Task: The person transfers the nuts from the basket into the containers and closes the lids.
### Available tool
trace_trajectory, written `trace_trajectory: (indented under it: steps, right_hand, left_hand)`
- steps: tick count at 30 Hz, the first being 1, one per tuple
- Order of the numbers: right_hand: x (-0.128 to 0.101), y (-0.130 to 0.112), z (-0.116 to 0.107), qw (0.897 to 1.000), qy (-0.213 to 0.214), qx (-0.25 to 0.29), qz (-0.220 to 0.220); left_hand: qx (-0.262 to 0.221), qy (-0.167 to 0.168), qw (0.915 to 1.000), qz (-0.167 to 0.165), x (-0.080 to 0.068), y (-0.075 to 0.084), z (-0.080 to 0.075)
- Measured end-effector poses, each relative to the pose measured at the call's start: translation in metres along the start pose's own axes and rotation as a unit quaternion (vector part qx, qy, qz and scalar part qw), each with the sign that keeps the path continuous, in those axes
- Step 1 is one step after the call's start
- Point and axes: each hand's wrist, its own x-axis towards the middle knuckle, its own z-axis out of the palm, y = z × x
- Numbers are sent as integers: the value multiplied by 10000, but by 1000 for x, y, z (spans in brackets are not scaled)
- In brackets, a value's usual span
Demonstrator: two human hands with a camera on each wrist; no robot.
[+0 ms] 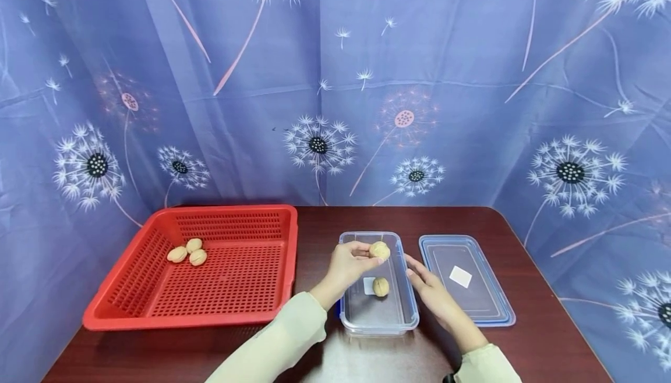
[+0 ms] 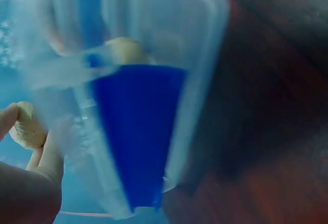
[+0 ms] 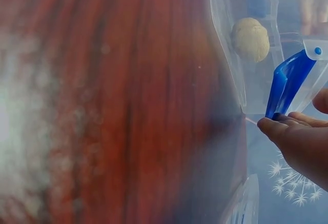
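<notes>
One pale tan walnut (image 1: 380, 250) is pinched in the fingertips of the left hand (image 1: 350, 263), held just above the far end of the clear rectangular plastic container (image 1: 406, 307) at the lower centre of the head view. A second walnut (image 1: 381, 286) already lies on the container's floor, beside a small white label. Three more walnuts (image 1: 187, 252) sit together in the far left corner of the red perforated plastic basket (image 1: 157, 307), at the left of the frame.

The right hand (image 1: 431, 290) lies with fingers nearly straight along the container's right wall, touching it by its blue clip and gripping nothing; the right wrist view shows a fingertip (image 3: 277, 127) at that blue clip (image 3: 288, 80). The clear flat lid with blue rim (image 1: 487, 313) lies on the dark red-brown bench (image 1: 524, 231) just right of the container, apart from it.

Judging by this, the step in hand is moving walnuts one at a time from basket to container, with the held one about to go in. The next move calls for lowering it over a bare stretch of floor and loosening the fingers, while the right hand steadies the light box against sliding.
</notes>
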Motion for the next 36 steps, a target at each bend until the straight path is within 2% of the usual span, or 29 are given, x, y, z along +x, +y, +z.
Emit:
trace_trajectory:
  steps: [2,5,14,22,25,27,30,36]
  right_hand:
    - [1,-1,0,10000,-4,3,-1]
    - [1,-3,-1,10000,-23,-12,-6]
    - [0,-2,2,9999,4,-80,108]
    - [-1,-1,3,9999,48,-33,87]
    - [-1,-1,3,10000,52,6,66]
    - [-1,-2,4,10000,21,5,18]
    - [0,-1,4,10000,4,-58,-4]
    - [0,-1,2,9999,43,-131,38]
  left_hand:
    - [224,35,9997,-50,4,-5,2]
    - [570,55,9983,45,9,-8,5]
    - [1280,-164,9900,564,18,-17,16]
    - [2254,-203,9686,1030,22,-25,22]
    - [2593,-184,9597,1065,23,-25,22]
    - [2697,-137,9570,1063,21,-25,21]
    - [2573,-139,9612,983,16,-22,19]
    - [2069,-327,9709,1157,6,-11,14]
